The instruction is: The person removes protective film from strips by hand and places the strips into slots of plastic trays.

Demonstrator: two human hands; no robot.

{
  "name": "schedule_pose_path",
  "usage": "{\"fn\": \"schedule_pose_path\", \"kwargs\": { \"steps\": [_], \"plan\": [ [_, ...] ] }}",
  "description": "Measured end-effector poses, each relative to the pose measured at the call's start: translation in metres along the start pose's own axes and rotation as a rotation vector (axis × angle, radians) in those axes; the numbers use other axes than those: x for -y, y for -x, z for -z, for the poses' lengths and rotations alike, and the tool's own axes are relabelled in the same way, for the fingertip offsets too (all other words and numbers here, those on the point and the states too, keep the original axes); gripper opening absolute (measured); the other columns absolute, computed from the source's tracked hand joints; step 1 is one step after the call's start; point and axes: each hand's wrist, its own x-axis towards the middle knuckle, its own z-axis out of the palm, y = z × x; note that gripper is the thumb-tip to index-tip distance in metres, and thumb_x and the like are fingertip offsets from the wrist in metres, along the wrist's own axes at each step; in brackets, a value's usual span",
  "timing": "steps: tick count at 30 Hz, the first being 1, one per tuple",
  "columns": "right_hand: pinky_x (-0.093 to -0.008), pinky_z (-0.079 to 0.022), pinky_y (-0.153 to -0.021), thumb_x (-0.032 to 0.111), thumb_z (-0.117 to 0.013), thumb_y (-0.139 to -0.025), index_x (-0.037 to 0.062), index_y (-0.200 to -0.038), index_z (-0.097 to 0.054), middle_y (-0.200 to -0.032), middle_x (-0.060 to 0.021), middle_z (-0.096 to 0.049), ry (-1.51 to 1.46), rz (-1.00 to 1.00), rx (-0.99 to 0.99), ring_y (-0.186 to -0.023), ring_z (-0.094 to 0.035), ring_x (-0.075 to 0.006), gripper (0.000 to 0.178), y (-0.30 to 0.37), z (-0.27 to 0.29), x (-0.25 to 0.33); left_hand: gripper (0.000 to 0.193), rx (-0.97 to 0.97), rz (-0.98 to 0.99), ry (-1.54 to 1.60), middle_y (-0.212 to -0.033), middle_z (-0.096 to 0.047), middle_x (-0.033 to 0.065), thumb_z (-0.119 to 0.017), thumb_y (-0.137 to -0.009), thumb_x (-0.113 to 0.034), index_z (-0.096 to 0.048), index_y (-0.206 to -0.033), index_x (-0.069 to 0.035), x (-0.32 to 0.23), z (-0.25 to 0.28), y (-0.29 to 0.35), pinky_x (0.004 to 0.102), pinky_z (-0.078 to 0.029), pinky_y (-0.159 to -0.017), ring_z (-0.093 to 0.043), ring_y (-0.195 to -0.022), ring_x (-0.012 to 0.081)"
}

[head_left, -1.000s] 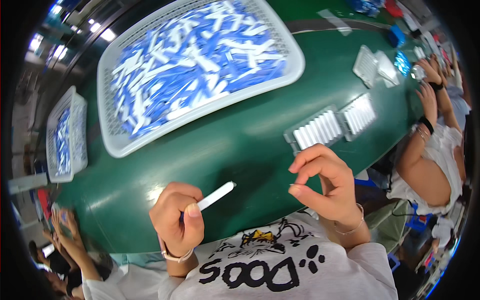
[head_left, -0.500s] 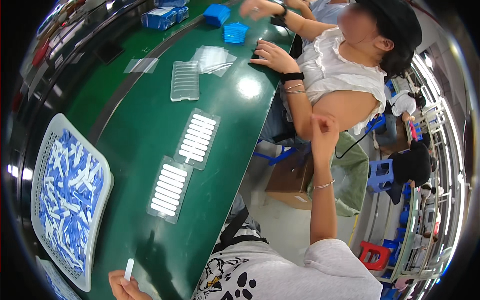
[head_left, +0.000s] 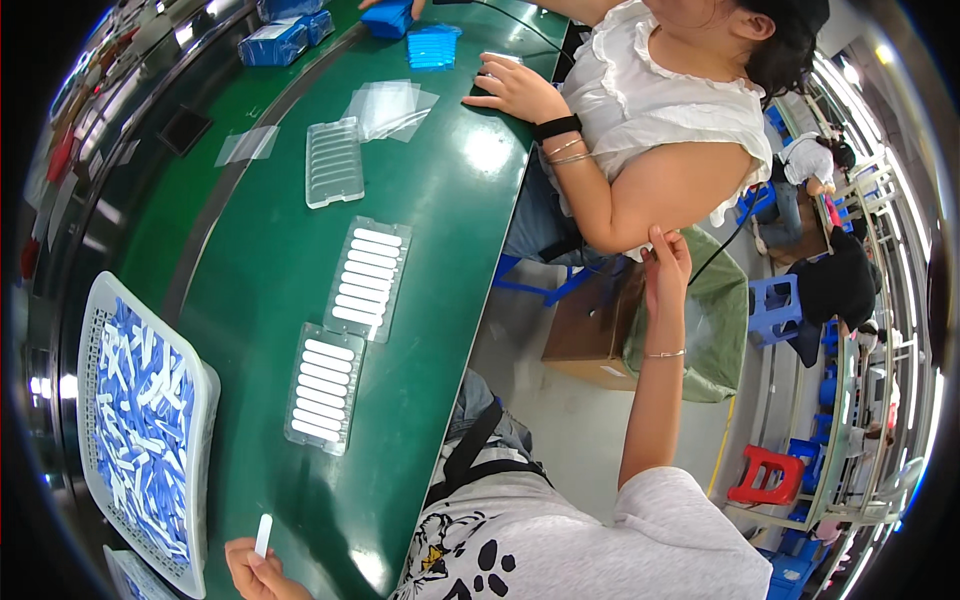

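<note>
Near the lower left, my left hand (head_left: pixel 255 570) is closed on a slim white strip (head_left: pixel 263 535) with rounded ends, held upright by the fingers. My right hand (head_left: pixel 668 262) is raised off the table's side, its fingers pinched together beside a co-worker's elbow, over a green bag-lined bin (head_left: pixel 705 330). What the pinch holds, if anything, is too small to make out. Between my left hand and the co-worker, two clear plastic trays, a nearer tray (head_left: pixel 297 412) and a farther tray (head_left: pixel 404 240), lie end to end with rows of white strips in them.
A pale basket (head_left: pixel 212 420) full of blue and white pieces stands at left. Farther along the green table (head_left: pixel 430 200) lie an unfilled clear tray (head_left: pixel 333 165), clear sheets (head_left: pixel 390 108) and blue stacks (head_left: pixel 432 48). A co-worker's hand (head_left: pixel 520 92) rests there. A cardboard box (head_left: pixel 590 335) stands below.
The view has shifted a little. My right hand's fingers have drawn into a tighter pinch near the co-worker's elbow. The co-worker's far hand has moved to a blue stack. My left hand keeps the strip.
</note>
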Motion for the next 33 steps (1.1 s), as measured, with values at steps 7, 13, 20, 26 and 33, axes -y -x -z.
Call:
{"fn": "schedule_pose_path", "kwargs": {
  "steps": [7, 13, 20, 26, 33],
  "plan": [
    [-0.0219, -0.046, -0.065, 0.010, -0.061, -0.090, 0.0037, -0.105, -0.061, -0.090, -0.0022, -0.065, -0.084, -0.114, -0.081, -0.077, -0.058, -0.0074, 0.016, 0.018, 0.022, -0.016, 0.030, 0.019, 0.005, -0.016, -0.066, -0.049, 0.0032, -0.048, -0.096, -0.026, -0.055, -0.080, -0.001, 0.000, 0.002, 0.002, 0.0254, -0.033, -0.051, -0.041, -0.056, 0.0111],
    [-0.0205, -0.044, -0.061, 0.014, -0.063, -0.090, -0.0012, -0.107, -0.063, -0.086, -0.0042, -0.066, -0.133, 0.056, -0.129, -0.072, -0.057, -0.0067, 0.023, 0.014, 0.023, -0.025, 0.027, 0.004, 0.000, -0.037, -0.065, -0.048, 0.0027, -0.049, -0.094, -0.023, -0.056, -0.080, -0.001, -0.004, 0.005, 0.007, 0.0257, -0.033, -0.051, -0.041, -0.056, 0.0114],
    [-0.0207, -0.041, -0.053, 0.016, -0.069, -0.085, 0.0000, -0.098, -0.065, -0.079, -0.0032, -0.066, 0.009, -0.049, -0.307, -0.065, -0.057, -0.0063, 0.021, -0.013, 0.108, -0.032, 0.022, 0.035, 0.026, 0.016, -0.063, -0.046, 0.0009, -0.047, -0.093, -0.017, -0.056, -0.081, -0.001, 0.006, 0.004, 0.006, 0.0237, -0.030, -0.049, -0.038, -0.054, 0.0087],
    [-0.0217, -0.041, -0.049, 0.021, -0.073, -0.081, 0.0046, -0.094, -0.067, -0.083, -0.0024, -0.068, 0.174, -0.383, -0.501, -0.065, -0.059, -0.0051, 0.022, -0.027, 0.253, -0.057, 0.022, 0.126, -0.059, -0.006, -0.063, -0.046, 0.0013, -0.046, -0.093, -0.016, -0.055, -0.081, 0.000, -0.004, 0.005, 0.000, 0.0246, -0.031, -0.049, -0.038, -0.054, 0.0094],
    [-0.0208, -0.044, -0.045, 0.017, -0.071, -0.079, 0.0028, -0.081, -0.069, -0.071, -0.0051, -0.069, 0.653, -0.421, -0.675, -0.052, -0.059, -0.0076, 0.014, -0.010, 0.321, -0.075, 0.024, 0.216, -0.124, -0.050, -0.064, -0.045, 0.0006, -0.046, -0.095, -0.017, -0.054, -0.080, 0.000, -0.010, -0.013, -0.012, 0.0245, -0.030, -0.049, -0.039, -0.055, 0.0095]
  ]
}}
